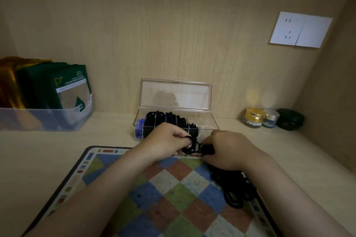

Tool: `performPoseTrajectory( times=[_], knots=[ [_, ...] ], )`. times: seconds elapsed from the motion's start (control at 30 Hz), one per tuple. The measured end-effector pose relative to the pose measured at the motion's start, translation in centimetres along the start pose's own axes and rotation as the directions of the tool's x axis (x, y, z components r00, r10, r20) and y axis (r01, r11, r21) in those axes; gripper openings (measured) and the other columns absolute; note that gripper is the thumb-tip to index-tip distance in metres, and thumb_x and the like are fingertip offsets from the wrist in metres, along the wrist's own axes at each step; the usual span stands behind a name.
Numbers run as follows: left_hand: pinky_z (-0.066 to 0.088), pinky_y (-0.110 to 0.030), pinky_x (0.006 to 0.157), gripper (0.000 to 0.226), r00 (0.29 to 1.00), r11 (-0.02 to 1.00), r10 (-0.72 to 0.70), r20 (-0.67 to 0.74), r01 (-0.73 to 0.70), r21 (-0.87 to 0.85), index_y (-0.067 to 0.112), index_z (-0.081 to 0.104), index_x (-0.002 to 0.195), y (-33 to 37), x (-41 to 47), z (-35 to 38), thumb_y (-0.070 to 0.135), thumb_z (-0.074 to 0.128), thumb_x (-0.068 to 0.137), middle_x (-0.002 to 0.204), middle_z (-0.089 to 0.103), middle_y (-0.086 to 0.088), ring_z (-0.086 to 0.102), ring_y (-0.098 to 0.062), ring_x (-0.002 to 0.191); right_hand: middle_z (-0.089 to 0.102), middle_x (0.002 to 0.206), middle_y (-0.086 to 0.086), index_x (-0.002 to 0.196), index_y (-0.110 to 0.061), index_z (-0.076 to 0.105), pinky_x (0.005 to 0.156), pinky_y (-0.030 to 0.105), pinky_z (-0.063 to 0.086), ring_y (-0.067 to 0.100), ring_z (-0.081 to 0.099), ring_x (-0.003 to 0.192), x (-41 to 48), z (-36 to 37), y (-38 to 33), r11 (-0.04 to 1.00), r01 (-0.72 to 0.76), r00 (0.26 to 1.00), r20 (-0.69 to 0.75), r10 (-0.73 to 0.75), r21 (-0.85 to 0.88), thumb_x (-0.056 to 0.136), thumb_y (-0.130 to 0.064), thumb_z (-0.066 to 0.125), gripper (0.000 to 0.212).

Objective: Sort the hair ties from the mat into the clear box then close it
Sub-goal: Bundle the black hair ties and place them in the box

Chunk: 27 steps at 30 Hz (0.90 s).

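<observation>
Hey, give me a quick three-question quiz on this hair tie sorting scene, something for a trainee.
1. True or false: the clear box has its lid shut.
2. Where does the loose pile of black hair ties lie? A on the mat; B on the lid; C in the box's rightmost compartment.
3. Fill in: the left hand and right hand grip black ___ between them.
Key: 1 false, it stands open; 2 A; 3 hair ties.
</observation>
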State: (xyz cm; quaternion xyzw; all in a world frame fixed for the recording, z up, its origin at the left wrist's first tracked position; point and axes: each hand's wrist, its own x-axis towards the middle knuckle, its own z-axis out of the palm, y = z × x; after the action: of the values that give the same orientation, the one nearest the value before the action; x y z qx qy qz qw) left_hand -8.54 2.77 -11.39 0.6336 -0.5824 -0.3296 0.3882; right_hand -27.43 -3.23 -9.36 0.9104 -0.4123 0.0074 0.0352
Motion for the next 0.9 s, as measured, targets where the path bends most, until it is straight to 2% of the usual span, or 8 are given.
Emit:
performPoseTrajectory(
  times=[0.13, 0.23, 0.33, 0.43, 0.57, 0.67, 0.77, 0.9],
  knots=[
    [0.061, -0.041, 0.083, 0.013, 1.000, 1.000, 0.007, 0.027, -0.006, -0.031, 0.027, 0.080, 0.097, -0.1, -0.2, 0.3, 0.023, 0.069, 0.090, 0.090, 0.077, 0.006, 0.073, -0.027, 0.091, 0.069, 0.103, -0.008, 0.108, -0.035, 0.073, 0.076, 0.032, 0.053, 0.016, 0.063, 0.097, 0.3, -0.2, 0.1, 0.997, -0.032, 0.998, 0.053, 0.028, 0.074, 0.081, -0.044, 0.067, 0.029],
    [0.062, -0.036, 0.082, 0.016, 1.000, 0.998, 0.010, 0.006, -0.010, -0.068, 0.026, 0.079, 0.099, 0.0, -0.2, 0.6, 0.017, 0.069, 0.090, 0.092, 0.078, 0.007, 0.074, -0.018, 0.088, 0.072, 0.090, -0.012, 0.094, -0.036, 0.077, 0.075, 0.031, 0.055, 0.008, 0.065, 0.086, 0.0, -0.8, 0.8, 0.970, -0.065, 0.998, 0.020, 0.062, 0.233, 0.078, -0.044, 0.076, 0.018],
    [0.061, -0.033, 0.082, 0.018, 0.998, 0.994, 0.002, -0.060, -0.008, -0.105, 0.023, 0.078, 0.104, 0.1, -0.2, 0.8, 0.016, 0.071, 0.089, 0.095, 0.077, 0.007, 0.075, -0.013, 0.082, 0.075, 0.075, -0.007, 0.076, -0.029, 0.079, 0.069, 0.025, 0.054, 0.004, 0.065, 0.067, -0.4, -1.3, 1.6, 0.787, -0.052, 0.995, -0.032, 0.091, 0.615, 0.077, -0.031, 0.083, 0.005],
    [0.062, -0.029, 0.078, 0.019, 0.989, 0.988, -0.031, -0.144, 0.008, -0.152, 0.025, 0.077, 0.107, 0.0, -0.3, 1.2, 0.020, 0.071, 0.090, 0.095, 0.075, 0.010, 0.075, -0.017, 0.079, 0.066, 0.063, 0.009, 0.084, -0.012, 0.079, 0.048, 0.021, 0.041, 0.014, 0.053, 0.056, -1.1, -1.8, 1.5, 0.548, -0.064, 0.993, 0.001, 0.115, 0.834, 0.082, -0.026, 0.079, 0.014],
    [0.062, -0.037, 0.079, 0.017, 0.989, 0.954, -0.056, -0.135, 0.014, -0.299, 0.023, 0.078, 0.106, 0.1, -0.3, 2.5, 0.019, 0.070, 0.091, 0.098, 0.077, 0.002, 0.074, -0.019, 0.088, 0.057, 0.059, 0.006, 0.091, 0.000, 0.074, 0.045, 0.021, 0.031, 0.016, 0.050, 0.052, -1.2, -1.4, 0.8, 0.383, -0.108, 0.994, 0.110, 0.017, 0.917, 0.088, -0.024, 0.072, 0.024],
    [0.060, -0.024, 0.069, 0.017, 0.996, 0.893, -0.066, -0.052, 0.036, -0.448, 0.017, 0.076, 0.107, 0.8, -0.7, 3.0, 0.017, 0.067, 0.093, 0.100, 0.077, -0.002, 0.074, -0.011, 0.089, 0.053, 0.055, 0.004, 0.082, -0.005, 0.072, 0.043, 0.020, 0.029, 0.013, 0.048, 0.048, -1.1, -1.0, 0.4, 0.349, -0.117, 0.991, 0.131, -0.017, 0.930, 0.090, -0.026, 0.070, 0.023],
    [0.060, -0.024, 0.071, 0.018, 0.989, 0.911, -0.091, -0.114, 0.036, -0.410, 0.017, 0.076, 0.109, 0.3, -0.5, 2.9, 0.016, 0.067, 0.093, 0.105, 0.076, -0.003, 0.072, -0.012, 0.094, 0.050, 0.055, 0.004, 0.071, -0.017, 0.071, 0.042, 0.018, 0.028, 0.010, 0.045, 0.045, -1.3, -1.2, 0.5, 0.256, -0.104, 0.988, 0.129, -0.085, 0.961, 0.089, -0.029, 0.068, 0.022],
    [0.060, -0.024, 0.070, 0.020, 0.988, 0.903, -0.114, -0.104, 0.060, -0.425, 0.016, 0.076, 0.111, 0.0, -0.5, 2.6, 0.017, 0.068, 0.092, 0.107, 0.076, -0.004, 0.073, -0.014, 0.096, 0.047, 0.058, 0.007, 0.085, -0.010, 0.073, 0.040, 0.017, 0.024, 0.010, 0.041, 0.045, -1.8, -1.6, 0.7, 0.114, -0.089, 0.976, 0.110, -0.189, 0.989, 0.086, -0.031, 0.066, 0.023]
  ],
)
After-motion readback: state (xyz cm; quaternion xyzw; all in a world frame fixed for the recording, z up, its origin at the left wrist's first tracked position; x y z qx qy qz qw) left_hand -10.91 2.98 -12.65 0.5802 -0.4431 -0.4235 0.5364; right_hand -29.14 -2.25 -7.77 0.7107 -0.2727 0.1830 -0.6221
